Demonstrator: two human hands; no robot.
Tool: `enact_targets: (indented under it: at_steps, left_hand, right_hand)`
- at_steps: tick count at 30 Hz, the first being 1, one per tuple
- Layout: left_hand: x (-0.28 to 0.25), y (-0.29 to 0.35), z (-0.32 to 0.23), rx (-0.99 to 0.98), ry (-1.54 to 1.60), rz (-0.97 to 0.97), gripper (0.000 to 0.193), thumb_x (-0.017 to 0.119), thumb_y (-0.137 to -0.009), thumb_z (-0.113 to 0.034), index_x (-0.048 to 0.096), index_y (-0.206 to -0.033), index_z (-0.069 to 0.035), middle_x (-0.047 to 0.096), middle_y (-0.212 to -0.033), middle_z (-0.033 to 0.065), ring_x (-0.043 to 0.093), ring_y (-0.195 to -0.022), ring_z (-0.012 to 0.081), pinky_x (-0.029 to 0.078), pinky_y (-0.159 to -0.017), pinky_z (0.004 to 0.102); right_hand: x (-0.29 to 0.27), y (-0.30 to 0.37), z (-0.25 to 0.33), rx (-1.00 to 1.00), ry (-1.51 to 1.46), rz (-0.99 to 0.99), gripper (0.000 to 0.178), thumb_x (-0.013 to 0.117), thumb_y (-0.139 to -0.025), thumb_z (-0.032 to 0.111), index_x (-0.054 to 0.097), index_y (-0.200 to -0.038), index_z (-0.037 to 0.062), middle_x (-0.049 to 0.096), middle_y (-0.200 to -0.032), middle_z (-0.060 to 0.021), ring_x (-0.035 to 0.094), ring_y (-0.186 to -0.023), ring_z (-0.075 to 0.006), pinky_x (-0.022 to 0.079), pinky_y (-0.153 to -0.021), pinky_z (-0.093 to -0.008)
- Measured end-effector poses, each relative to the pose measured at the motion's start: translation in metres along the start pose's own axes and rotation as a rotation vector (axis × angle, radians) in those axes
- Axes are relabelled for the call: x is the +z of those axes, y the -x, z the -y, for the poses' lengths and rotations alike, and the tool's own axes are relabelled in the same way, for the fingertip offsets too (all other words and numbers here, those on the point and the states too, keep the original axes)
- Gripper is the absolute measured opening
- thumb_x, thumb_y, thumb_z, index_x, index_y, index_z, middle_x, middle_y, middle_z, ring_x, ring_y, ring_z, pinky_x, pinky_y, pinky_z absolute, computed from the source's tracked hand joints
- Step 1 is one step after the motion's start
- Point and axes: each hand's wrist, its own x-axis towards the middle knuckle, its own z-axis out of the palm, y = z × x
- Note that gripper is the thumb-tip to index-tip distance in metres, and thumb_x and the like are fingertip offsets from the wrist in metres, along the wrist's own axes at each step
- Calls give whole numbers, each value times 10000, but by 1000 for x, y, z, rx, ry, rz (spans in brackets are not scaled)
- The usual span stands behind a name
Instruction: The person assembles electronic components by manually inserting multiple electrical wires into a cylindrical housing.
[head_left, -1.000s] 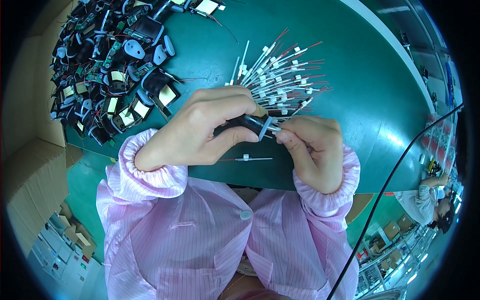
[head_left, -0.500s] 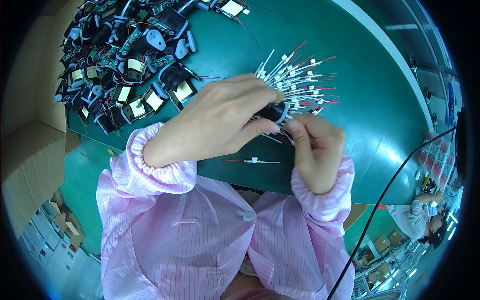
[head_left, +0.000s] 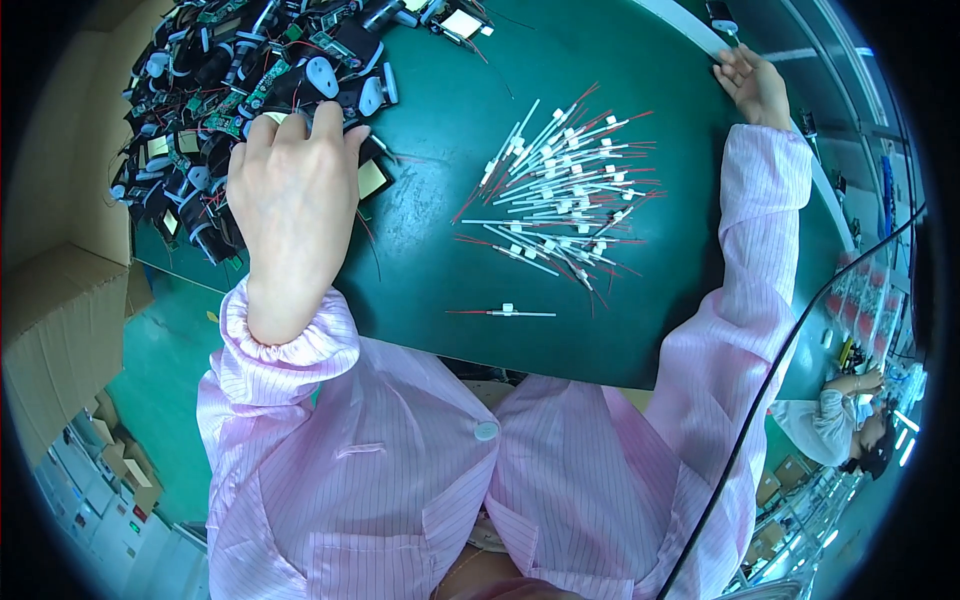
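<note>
My left hand (head_left: 295, 205) lies over the near right part of a heap of black housings (head_left: 210, 235) with grey-blue rims, green circuit boards and thin wires. Its fingers curl down among them; their tips, and whatever they grip, are hidden. At the far right, my right hand (head_left: 757, 92) reaches out with fingers stretched and apart, holding nothing. Just beyond its fingertips is a small dark housing (head_left: 721, 16) by the table's pale edge strip. Between my arms lies a fanned bunch of white tubular parts (head_left: 570, 180) with red leads and small white tabs.
One single white part with a red lead (head_left: 510, 311) lies apart, nearer my body. A cardboard box (head_left: 70, 320) stands at the left. A black cable (head_left: 790, 360) crosses the right side in front of my sleeve. Another person (head_left: 840, 425) is at the far right.
My hands have parted: the left went left onto the heap, the right far to the upper right. The black housing they held is no longer between them, and the white bunch is uncovered.
</note>
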Motion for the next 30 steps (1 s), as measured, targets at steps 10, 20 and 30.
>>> enact_targets:
  at_steps: [10,20,30]
  left_hand:
    - [1,-1,-14,-98,298,135,433,825,-664,-240,571,-933,-15,612,-722,128,625,-674,303,486,-589,392]
    - [-7,-22,9,-283,1636,131,327,523,-965,-112,529,-1234,73,648,-1121,189,656,-960,219,536,-794,306]
    - [-23,-43,-31,1,1852,414,237,444,-975,-110,574,-1116,28,602,-1128,161,560,-809,132,421,-558,215]
  right_hand:
    - [62,289,-42,-1019,1020,1062,82,635,-641,124,594,-677,63,493,-710,-66,569,-687,-214,471,-504,-338]
    - [65,312,-70,-1182,1012,760,132,620,-599,114,582,-698,36,458,-633,-34,524,-584,-164,394,-454,-314]
    - [53,298,-23,-172,43,553,94,567,-891,-65,622,-965,-47,665,-738,-94,639,-629,-122,480,-539,-223]
